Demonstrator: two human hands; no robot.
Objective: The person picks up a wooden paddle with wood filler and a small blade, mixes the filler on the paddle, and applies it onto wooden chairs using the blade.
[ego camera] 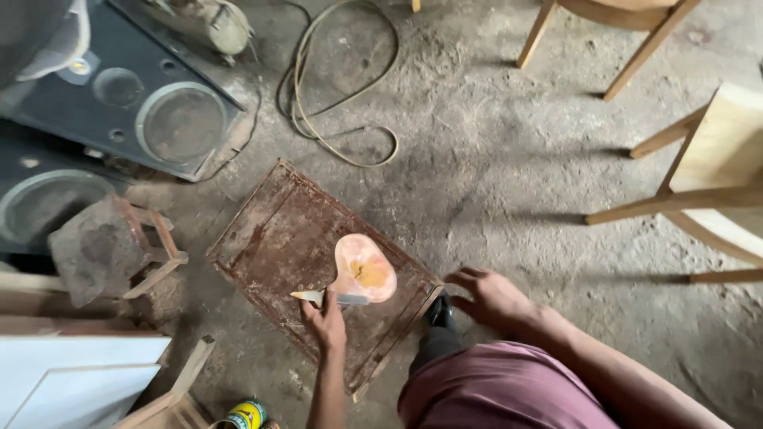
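At the lower middle of the frame the left hand (326, 322) has its fingers closed round the handle of a putty knife (330, 298), whose blade lies flat at the lower edge of a pinkish-orange blob of filler (364, 268). The filler sits on a rusty metal tray (306, 254) on the floor. To the right, the right hand (493, 298) rests spread and empty on the floor just off the tray's corner. Farther up lies a coiled cable (342, 87).

Quick count: one rusty brown rectangular metal tray (278, 238), one blob of pinkish-orange putty (364, 268), one metal putty knife (327, 298), two dusty black speaker cabinets (159, 87), one coiled cable (334, 87), one small wooden stool (111, 246), one yellow tin can (245, 415).
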